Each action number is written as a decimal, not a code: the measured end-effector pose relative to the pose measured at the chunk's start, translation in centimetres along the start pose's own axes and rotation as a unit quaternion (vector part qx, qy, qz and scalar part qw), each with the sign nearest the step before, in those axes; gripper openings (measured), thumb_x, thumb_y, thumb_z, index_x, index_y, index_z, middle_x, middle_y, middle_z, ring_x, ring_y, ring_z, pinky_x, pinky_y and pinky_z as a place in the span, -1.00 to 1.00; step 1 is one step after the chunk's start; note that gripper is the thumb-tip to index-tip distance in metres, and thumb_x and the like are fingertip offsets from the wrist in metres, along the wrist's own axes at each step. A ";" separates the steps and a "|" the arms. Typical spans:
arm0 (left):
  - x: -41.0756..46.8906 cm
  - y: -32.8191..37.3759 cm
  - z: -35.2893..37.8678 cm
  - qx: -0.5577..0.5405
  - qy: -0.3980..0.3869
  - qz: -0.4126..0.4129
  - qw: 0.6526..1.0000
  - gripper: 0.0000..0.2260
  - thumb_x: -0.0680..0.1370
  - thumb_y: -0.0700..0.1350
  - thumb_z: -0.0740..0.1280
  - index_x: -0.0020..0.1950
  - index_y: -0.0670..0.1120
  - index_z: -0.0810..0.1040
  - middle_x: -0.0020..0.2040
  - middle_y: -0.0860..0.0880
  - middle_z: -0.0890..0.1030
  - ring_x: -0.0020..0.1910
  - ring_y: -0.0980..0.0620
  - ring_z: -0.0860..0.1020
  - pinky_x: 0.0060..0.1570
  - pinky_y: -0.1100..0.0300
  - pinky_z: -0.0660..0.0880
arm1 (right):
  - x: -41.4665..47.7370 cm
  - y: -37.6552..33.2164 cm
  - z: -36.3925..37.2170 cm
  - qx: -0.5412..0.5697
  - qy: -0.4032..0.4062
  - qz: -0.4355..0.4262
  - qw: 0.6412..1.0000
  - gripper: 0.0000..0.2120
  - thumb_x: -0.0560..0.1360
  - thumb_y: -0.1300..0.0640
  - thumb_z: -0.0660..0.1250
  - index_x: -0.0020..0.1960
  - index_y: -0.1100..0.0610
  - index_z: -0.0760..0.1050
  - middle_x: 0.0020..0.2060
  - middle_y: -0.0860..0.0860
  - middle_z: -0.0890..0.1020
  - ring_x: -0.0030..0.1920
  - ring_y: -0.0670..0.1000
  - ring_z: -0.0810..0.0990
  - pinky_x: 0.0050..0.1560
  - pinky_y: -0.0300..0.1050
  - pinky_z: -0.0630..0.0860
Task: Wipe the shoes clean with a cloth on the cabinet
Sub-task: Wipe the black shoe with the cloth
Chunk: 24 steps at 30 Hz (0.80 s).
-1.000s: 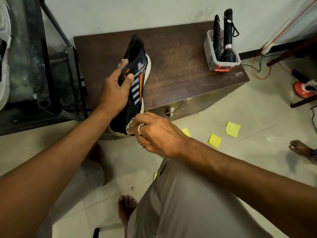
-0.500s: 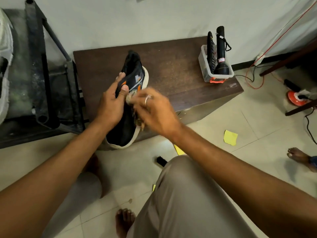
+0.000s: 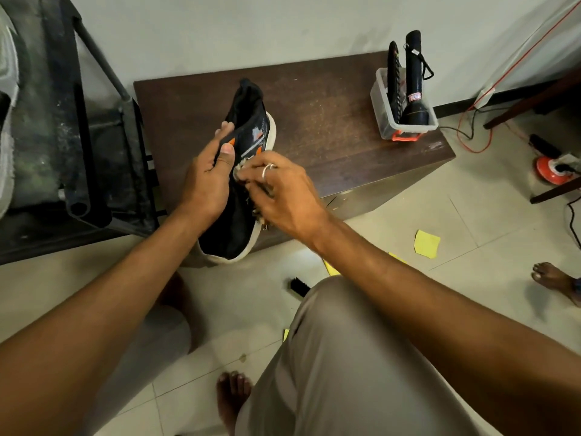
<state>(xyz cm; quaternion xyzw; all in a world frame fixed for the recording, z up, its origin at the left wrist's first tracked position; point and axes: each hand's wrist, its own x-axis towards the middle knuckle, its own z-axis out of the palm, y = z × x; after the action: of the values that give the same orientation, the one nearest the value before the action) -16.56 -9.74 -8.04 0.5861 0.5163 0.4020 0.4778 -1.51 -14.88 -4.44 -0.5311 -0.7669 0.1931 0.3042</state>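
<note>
A black shoe (image 3: 248, 127) with orange and grey stripes and a white sole is gripped at its upper by the left hand (image 3: 207, 180). It is turned with the sole to the right, heel toward the wall and toe past the front edge of the cabinet (image 3: 330, 121), whose top is dark brown wood. A pale, bunched cloth (image 3: 240, 166) is pinched in the fingers of the right hand (image 3: 283, 196) and pressed against the striped side; most of it is hidden.
</note>
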 end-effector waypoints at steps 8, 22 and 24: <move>-0.2 -0.3 0.3 0.012 -0.019 0.011 1.000 -0.60 0.72 -0.07 0.15 0.57 -0.08 0.34 0.58 0.01 0.33 0.57 0.16 0.24 0.58 0.15 0.16 | -2.9 0.7 -1.2 -0.011 -0.083 -0.075 0.994 -0.77 0.54 0.30 0.36 0.14 0.16 0.71 0.11 0.04 0.66 0.11 0.03 0.63 0.16 -0.05 0.59; -0.4 0.0 0.1 0.048 -0.008 0.013 0.999 -0.60 0.75 -0.05 0.12 0.60 -0.03 0.31 0.57 0.10 0.33 0.55 0.24 0.24 0.50 0.36 0.17 | 1.8 0.5 0.1 0.065 0.082 0.159 0.982 -0.78 0.56 0.30 0.43 0.17 0.15 0.69 0.12 0.02 0.67 0.12 -0.10 0.63 0.25 -0.29 0.53; -0.4 -0.2 0.1 0.055 -0.012 0.014 0.998 -0.59 0.75 -0.05 0.12 0.60 -0.03 0.31 0.58 0.11 0.31 0.56 0.25 0.21 0.53 0.31 0.16 | 0.8 0.6 0.2 0.058 0.056 0.142 0.987 -0.79 0.54 0.31 0.43 0.15 0.16 0.70 0.10 0.01 0.67 0.12 -0.10 0.64 0.27 -0.24 0.53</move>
<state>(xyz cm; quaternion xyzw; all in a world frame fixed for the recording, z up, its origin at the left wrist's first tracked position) -16.54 -10.13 -8.26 0.6232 0.5239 0.3727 0.4453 -1.44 -13.97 -4.72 -0.6256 -0.6532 0.2487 0.3467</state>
